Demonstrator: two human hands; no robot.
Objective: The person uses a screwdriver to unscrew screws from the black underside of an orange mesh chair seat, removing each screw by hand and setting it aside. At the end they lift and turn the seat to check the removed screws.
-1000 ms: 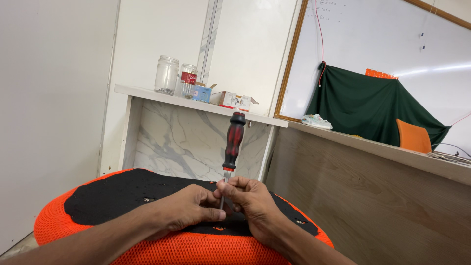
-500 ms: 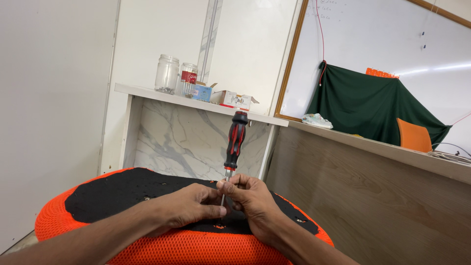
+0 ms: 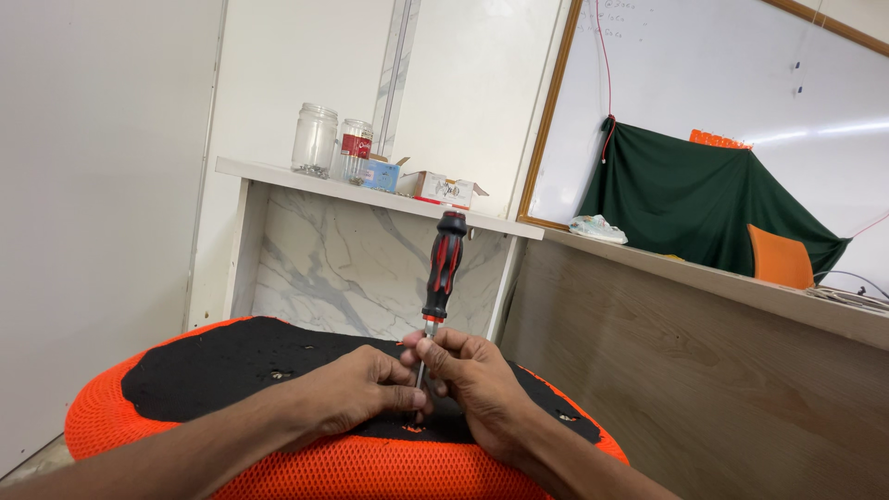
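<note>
Screwdriver (image 3: 442, 268), red-and-black handle, stands upright at centre, tip down on the black panel (image 3: 231, 361) of the orange mesh seat (image 3: 120, 417). Left hand (image 3: 356, 393) at 8 o'clock and right hand (image 3: 468, 375) at 4 o'clock both pinch its shaft. Jars (image 3: 315, 139) sit on the shelf at 11 o'clock.

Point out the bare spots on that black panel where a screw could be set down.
The black panel lies bare left of the left hand, up to the orange mesh rim, save a small hole there. A narrow strip shows right of the right hand. It is crowded at the middle, where both hands pinch the screwdriver shaft.
</note>
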